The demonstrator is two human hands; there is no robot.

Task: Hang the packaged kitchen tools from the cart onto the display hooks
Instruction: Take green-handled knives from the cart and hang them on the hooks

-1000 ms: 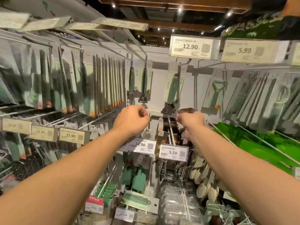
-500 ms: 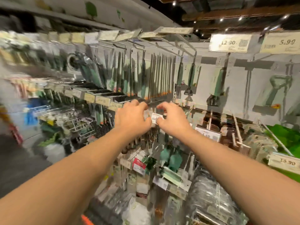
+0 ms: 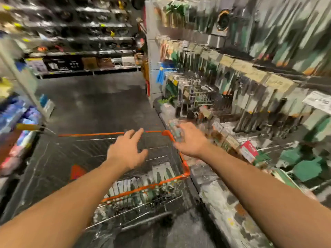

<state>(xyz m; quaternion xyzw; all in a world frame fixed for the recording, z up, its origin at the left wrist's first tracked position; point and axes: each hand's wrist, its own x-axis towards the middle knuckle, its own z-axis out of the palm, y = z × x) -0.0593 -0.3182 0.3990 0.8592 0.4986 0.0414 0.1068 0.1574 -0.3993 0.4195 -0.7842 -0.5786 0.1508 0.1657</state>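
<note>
Now both hands are free: the left hand [image 3: 128, 152] hangs over the cart [image 3: 177, 145] with fingers spread and holding nothing, and the right hand [image 3: 190, 140] reaches out over the cart's orange rim at its right corner, fingers loosely extended and, as far as the blur allows, also holding nothing. Half a second ago the 2 hands were together up at the display hooks [image 3: 202, 86], working at a small tag or package; the view has since swung left and down to the cart, which suggests one hanging is finished and the next pick is starting. The packaged kitchen tools [image 3: 143, 187] stand in a row in the near part of the cart, below and nearer than both hands, closest to the left one. The hooks run along the shelf wall on the right, well apart from the hands.
</note>
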